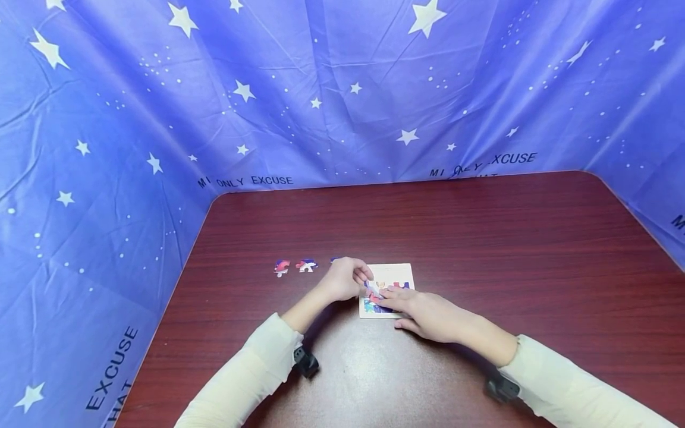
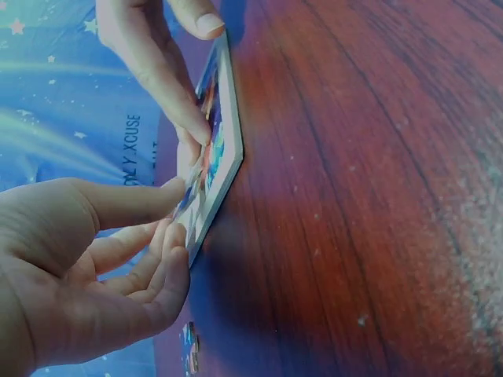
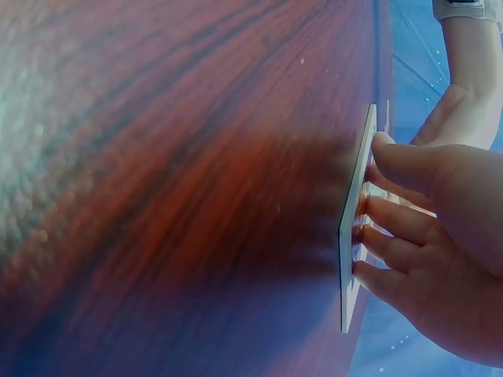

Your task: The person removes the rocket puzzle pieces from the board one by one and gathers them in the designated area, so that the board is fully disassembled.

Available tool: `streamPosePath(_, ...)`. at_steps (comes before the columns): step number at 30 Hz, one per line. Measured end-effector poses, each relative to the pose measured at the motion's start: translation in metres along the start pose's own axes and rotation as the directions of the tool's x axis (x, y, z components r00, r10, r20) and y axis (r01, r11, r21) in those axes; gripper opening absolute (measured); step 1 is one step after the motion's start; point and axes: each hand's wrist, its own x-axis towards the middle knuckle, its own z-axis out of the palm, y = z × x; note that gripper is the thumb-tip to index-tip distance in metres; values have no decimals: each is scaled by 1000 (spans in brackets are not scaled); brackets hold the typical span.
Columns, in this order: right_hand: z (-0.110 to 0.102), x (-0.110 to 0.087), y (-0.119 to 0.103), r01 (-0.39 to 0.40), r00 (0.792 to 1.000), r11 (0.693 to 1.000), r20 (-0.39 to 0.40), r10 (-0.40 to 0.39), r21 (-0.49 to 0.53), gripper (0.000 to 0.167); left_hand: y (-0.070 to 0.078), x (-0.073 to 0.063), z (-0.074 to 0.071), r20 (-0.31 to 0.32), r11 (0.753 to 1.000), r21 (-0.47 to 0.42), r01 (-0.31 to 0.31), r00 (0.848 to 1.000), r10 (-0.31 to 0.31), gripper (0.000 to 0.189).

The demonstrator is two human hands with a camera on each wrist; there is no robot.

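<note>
A square jigsaw board with a pale rim lies on the table, its lower part filled with colourful pieces. At its left side, my left hand pinches a jigsaw piece between thumb and fingers. The piece is tilted over the board, seen nearly edge-on in the left wrist view. From the right, my right hand rests its outstretched fingertips on the pieces in the board, with the thumb near the front edge. In the right wrist view these fingers touch the board's face. My right hand hides part of the picture.
Two loose jigsaw pieces, one red and purple and one red, white and blue, lie left of the board. Another piece is mostly hidden behind my left hand. A starry blue curtain surrounds the dark red table.
</note>
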Motion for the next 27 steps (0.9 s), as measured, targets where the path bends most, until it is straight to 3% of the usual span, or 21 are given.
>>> streamPosePath(4, 0, -1, 1, 0, 1000, 1000, 7, 0, -1, 49, -4, 1, 0, -35, 986, -122, 110, 993, -115, 16)
streamPosePath(9, 0, -1, 1, 5, 1000, 1000, 5, -5, 3, 50, -6, 0, 1, -36, 935, -281, 218, 971, -237, 15)
streamPosePath(15, 1, 0, 1, 13, 1000, 1000, 2, -13, 13, 49, -7, -2, 0, -45, 915, -310, 259, 957, -287, 13)
streamPosePath(21, 0, 1, 0, 21, 1000, 1000, 3, -21, 20, 48, -5, -3, -1, 2, 864, -413, 287, 949, -314, 14)
streamPosePath(27, 0, -1, 0, 17, 1000, 1000, 5, -17, 23, 47, -6, -5, 2, 25, 840, -456, 295, 947, -319, 15)
